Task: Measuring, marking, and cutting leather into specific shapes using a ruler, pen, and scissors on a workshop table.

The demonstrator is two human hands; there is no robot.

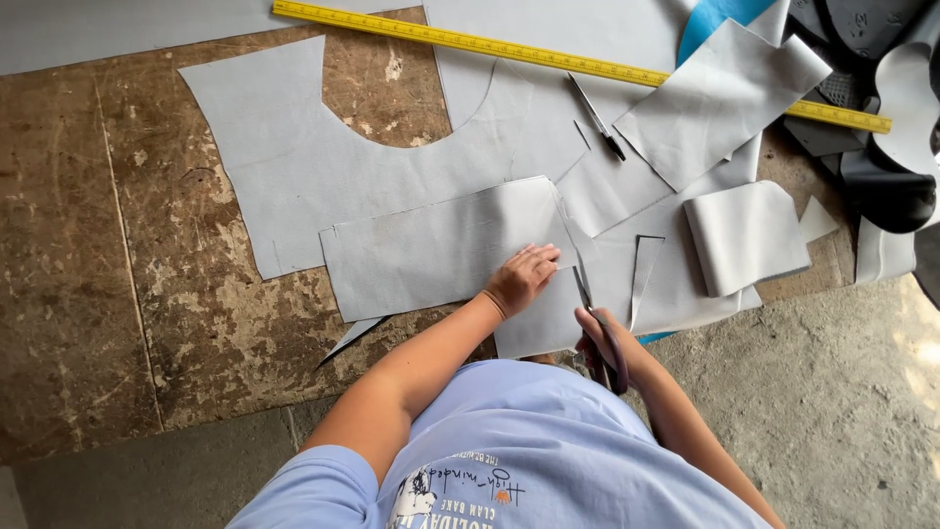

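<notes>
My left hand lies flat, fingers together, pressing a cut piece of grey material onto the worn board. My right hand grips a pair of scissors with dark handles; the blades point away from me along the right edge of that grey piece. A narrow grey offcut strip lies just right of the blades. A larger grey sheet with a curved cut-out lies beneath and beyond the piece.
A yellow ruler runs across the top. A pen-like tool lies on the grey sheets. A folded grey piece sits right, dark shoe soles at far right. The brown board ends at a concrete floor.
</notes>
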